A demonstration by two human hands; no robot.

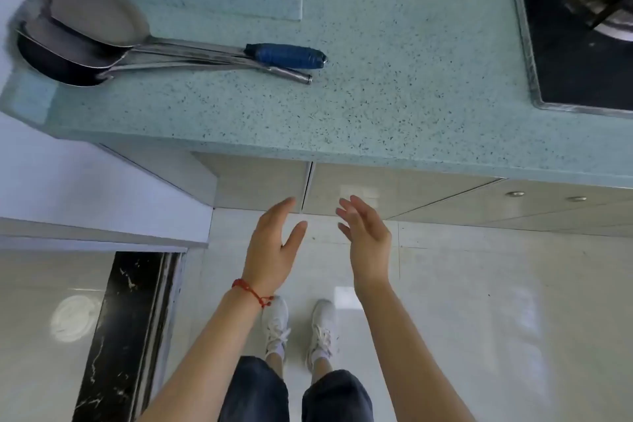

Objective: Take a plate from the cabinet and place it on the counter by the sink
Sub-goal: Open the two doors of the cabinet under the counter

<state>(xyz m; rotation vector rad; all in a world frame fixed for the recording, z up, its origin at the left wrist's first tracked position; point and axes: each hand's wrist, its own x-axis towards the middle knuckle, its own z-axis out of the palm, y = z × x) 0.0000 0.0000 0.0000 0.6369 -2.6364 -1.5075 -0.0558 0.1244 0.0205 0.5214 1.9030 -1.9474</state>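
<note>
Both hands, the left hand [274,243] and right hand [366,243], are reaching with each grip spread and empty toward the closed cabinet doors [342,188] under the desk [394,62], hiding a plate likely stiff, slick, breakable, best taken by its rim.

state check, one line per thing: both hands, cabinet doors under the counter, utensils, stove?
left hand: open, empty, near the door seam
right hand: open, empty
cabinet doors: shut
ladles: lying on the counter, handles side by side
stove: no flame visible; pot blurred
plate: not in view
</note>
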